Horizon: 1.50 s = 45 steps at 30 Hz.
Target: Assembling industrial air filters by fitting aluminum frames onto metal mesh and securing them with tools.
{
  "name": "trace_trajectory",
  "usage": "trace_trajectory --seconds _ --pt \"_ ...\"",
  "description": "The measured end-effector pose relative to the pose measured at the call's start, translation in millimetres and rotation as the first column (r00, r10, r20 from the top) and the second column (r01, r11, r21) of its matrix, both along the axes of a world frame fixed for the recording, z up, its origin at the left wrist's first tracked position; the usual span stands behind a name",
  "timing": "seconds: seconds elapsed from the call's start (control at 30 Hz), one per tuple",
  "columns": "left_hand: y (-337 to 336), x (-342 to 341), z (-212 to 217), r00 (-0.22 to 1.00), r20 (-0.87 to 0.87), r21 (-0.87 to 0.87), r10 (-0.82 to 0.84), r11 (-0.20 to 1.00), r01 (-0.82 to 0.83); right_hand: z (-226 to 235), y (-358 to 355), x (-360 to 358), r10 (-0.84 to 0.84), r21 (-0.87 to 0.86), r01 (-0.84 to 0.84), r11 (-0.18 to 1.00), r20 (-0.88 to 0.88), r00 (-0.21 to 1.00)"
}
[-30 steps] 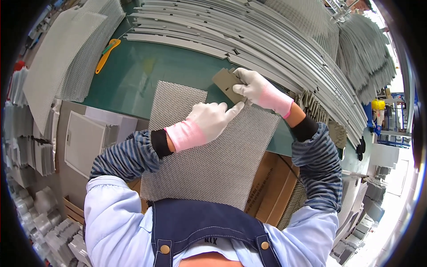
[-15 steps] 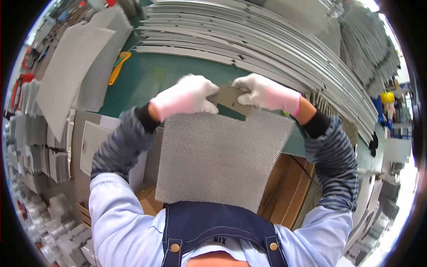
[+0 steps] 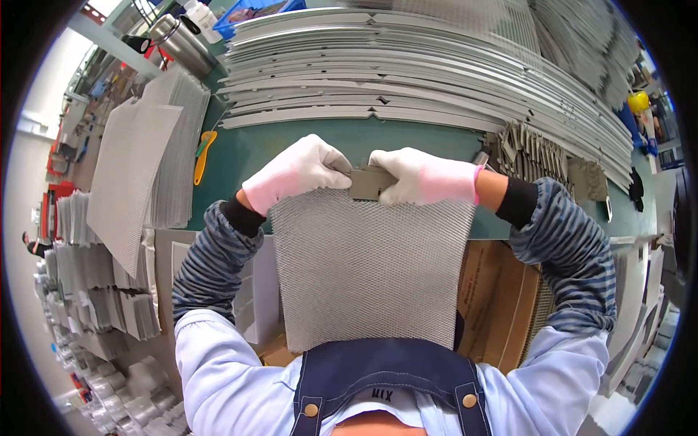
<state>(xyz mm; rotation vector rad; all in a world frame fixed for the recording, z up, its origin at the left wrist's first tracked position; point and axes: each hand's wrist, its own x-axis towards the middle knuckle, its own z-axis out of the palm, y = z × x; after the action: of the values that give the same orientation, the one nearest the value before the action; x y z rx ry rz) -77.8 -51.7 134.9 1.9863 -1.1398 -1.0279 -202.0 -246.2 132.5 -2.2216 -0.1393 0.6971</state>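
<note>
A silver mesh sheet [image 3: 374,280] stands tilted in front of me, its lower edge against my apron. My left hand [image 3: 302,173], in a white and pink glove, is closed at the sheet's top edge, fingertips beside a small grey-beige metal plate [image 3: 369,184]. From the other side my right hand [image 3: 425,178], gloved alike, pinches that plate between thumb and fingers. The plate lies nearly level along the middle of the sheet's top edge, overlapping it. The gloves hide how the left fingertips meet plate and mesh.
Long metal strips [image 3: 313,87] are stacked across the green table [image 3: 254,145]. Mesh sheets [image 3: 134,160] stand at the left near a yellow-handled tool [image 3: 204,158]. Small metal plates [image 3: 531,154] cluster at the right. A cardboard box [image 3: 498,298] sits below; a steel flask [image 3: 182,43] stands far left.
The plate has turned from slanted to nearly level and come down against the mesh's top edge. My right hand has lowered with it. The head view has shifted, showing more of the table's far side.
</note>
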Motion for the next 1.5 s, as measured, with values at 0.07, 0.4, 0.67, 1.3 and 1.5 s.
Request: trace_trajectory --seconds 0.07,0.4,0.67,1.3,1.5 --pt "-2.7 -3.1 4.4 1.000 -0.003 0.039 0.023 0.999 -0.023 1.8 8.7 -4.4 -0.008 -0.169 0.018 0.985 0.061 0.998" --pt "-9.9 -17.7 12.3 0.999 0.049 0.037 0.006 0.999 -0.008 20.4 6.6 15.1 0.105 -0.199 -0.143 0.969 -0.190 0.976" --pt "-10.9 -22.0 24.2 0.996 0.085 -0.014 -0.025 1.000 0.026 18.8 3.7 6.9 -0.022 -0.056 0.011 0.998 -0.190 0.982" --pt "68.8 -54.6 -87.7 0.635 0.753 -0.160 0.174 0.984 -0.079 -81.2 19.5 -13.3 0.176 -0.457 0.251 0.853 0.706 0.686" --pt "66.9 -40.6 -62.3 0.728 0.643 -0.251 0.238 0.964 -0.094 -78.1 6.6 -6.1 0.034 -0.290 0.182 0.940 0.609 0.792"
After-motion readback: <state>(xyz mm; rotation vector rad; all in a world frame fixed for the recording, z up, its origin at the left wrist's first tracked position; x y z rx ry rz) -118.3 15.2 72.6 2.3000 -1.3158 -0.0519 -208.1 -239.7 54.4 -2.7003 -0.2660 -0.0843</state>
